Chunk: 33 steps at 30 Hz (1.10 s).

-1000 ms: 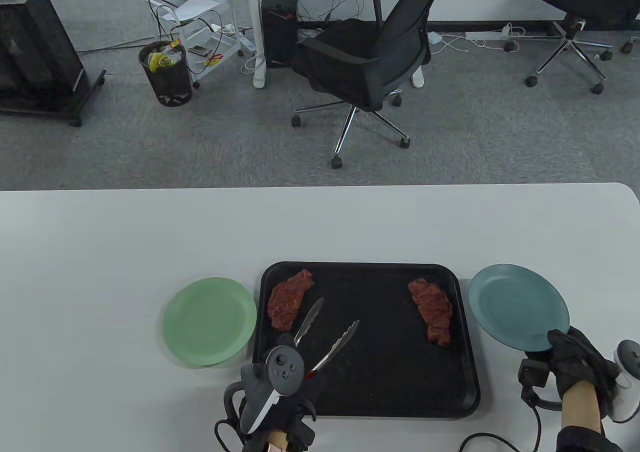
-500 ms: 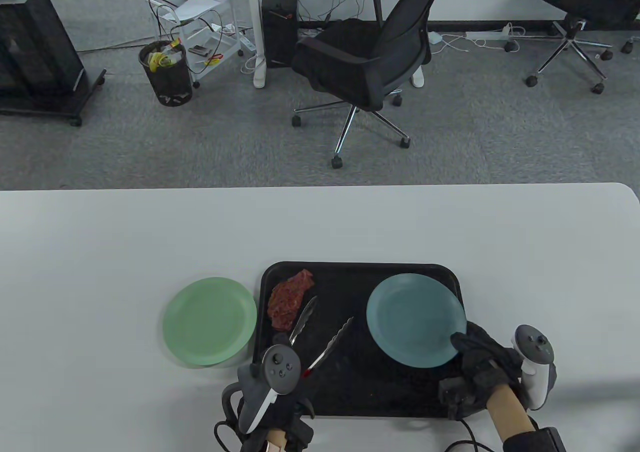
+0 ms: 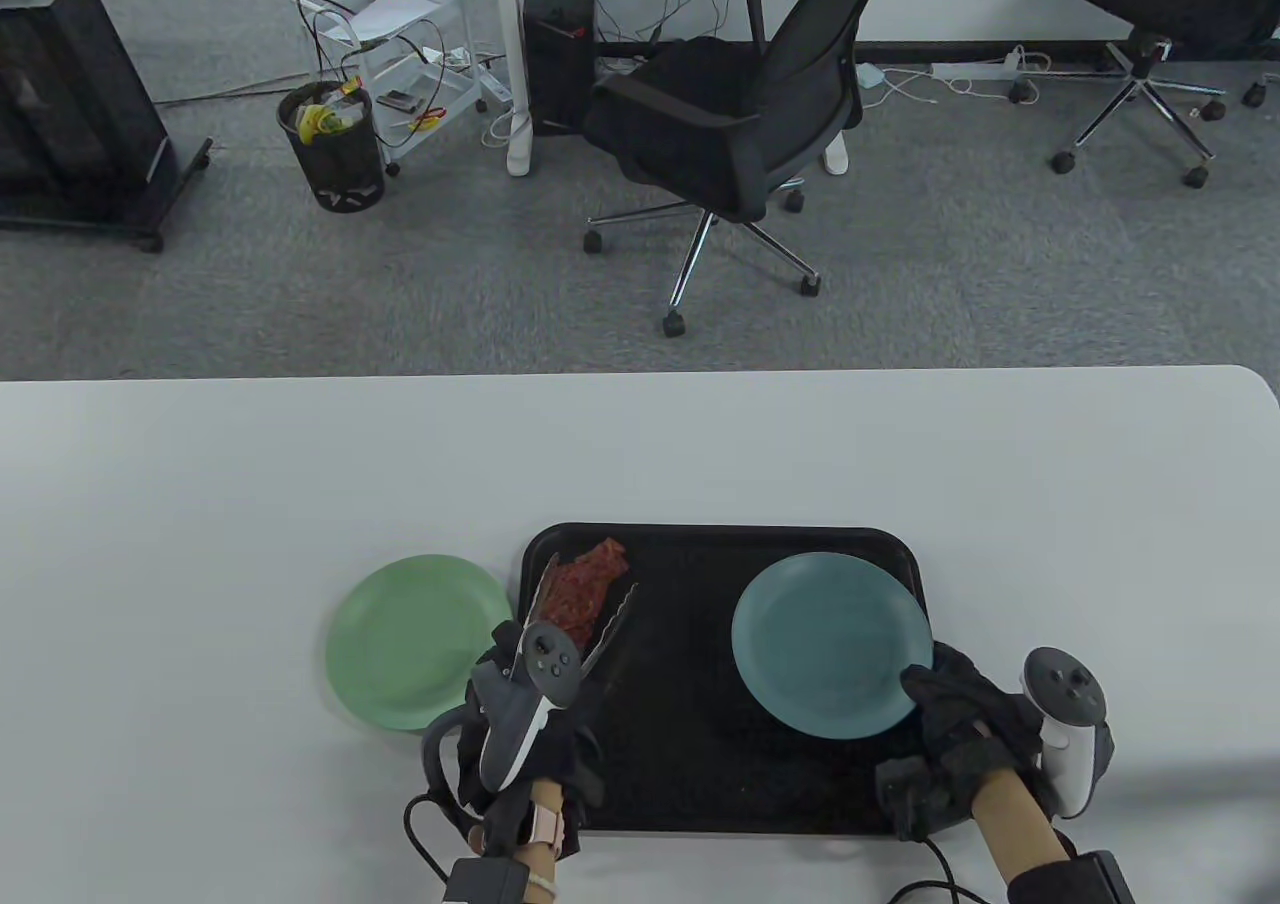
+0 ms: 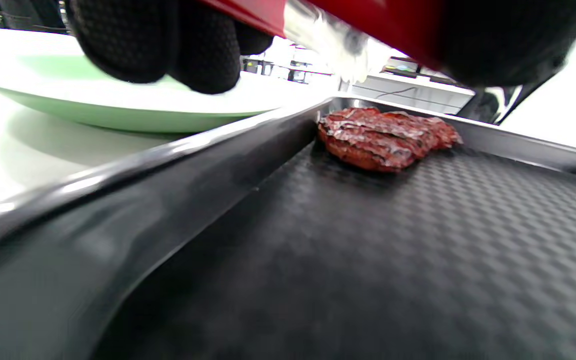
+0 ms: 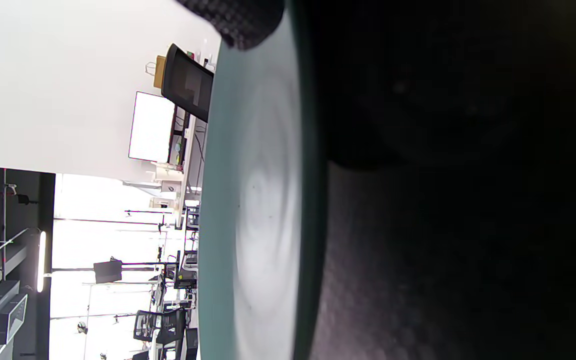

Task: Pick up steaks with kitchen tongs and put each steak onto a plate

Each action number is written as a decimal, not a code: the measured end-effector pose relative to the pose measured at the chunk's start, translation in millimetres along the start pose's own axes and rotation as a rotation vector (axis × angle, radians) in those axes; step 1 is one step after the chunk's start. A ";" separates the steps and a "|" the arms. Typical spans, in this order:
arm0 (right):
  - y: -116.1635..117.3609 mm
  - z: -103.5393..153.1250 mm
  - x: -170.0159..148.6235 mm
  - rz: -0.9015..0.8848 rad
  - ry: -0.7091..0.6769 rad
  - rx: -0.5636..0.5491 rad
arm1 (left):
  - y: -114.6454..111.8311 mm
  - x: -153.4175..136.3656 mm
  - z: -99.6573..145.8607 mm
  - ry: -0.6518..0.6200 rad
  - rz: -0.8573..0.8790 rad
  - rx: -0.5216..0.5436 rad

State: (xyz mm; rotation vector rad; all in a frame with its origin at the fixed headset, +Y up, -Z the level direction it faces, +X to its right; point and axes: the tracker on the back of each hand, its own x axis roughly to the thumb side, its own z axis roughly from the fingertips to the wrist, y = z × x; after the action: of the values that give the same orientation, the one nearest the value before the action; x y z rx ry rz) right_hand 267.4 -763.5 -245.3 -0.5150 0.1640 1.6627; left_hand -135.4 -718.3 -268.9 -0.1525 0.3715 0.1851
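One steak (image 3: pixel 585 589) visible, lying flat on the tray (image 3: pixel 700 744) just ahead of the left hand (image 3: pixel 525 734). Left hand grips the tongs (image 3: pixel 580 619) by the red handle; arms spread, one tip on each side of the steak, not yet closed. Right hand (image 3: pixel 965 734) pinches the near rim of the teal plate (image 3: pixel 825 644), held over the tray. Green plate (image 3: pixel 415 639) sits left of the tongs. Judgement: steak soft, floppy, likely slick; clamp across its middle, firmly.

The black tray (image 4: pixel 418 260) looks like textured matt plastic with a glossy rim; the tongs (image 3: pixel 610 629) are shiny metal.
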 end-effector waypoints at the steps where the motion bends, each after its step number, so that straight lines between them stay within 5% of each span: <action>1: -0.7 -1.6 0.5 -0.003 -0.004 -0.002 | 0.8 1.9 -3.8 0.004 0.001 -0.020; 6: -3.4 -6.3 -1.7 -0.011 -0.005 0.001 | -1.7 11.5 -15.5 0.043 -0.134 -0.087; 10: -2.6 -6.9 -1.5 0.010 -0.009 -0.002 | -7.2 10.4 -21.2 0.029 -0.085 -0.127; 16: 2.6 -4.1 1.7 0.047 -0.019 0.000 | -4.6 -0.7 -11.4 -0.044 -0.132 0.102; 27: 16.4 1.1 1.6 0.102 -0.018 0.036 | 7.6 -9.2 15.4 -0.175 -0.042 0.134; 33: 22.5 3.8 2.4 0.121 -0.020 0.063 | 15.3 10.0 43.5 -0.350 0.035 0.169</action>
State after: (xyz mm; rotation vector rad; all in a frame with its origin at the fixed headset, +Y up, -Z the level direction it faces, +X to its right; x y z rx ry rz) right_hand 244.5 -763.6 -247.0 -0.4476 0.2360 1.7741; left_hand -114.3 -694.1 -234.4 0.0534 0.0405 0.2101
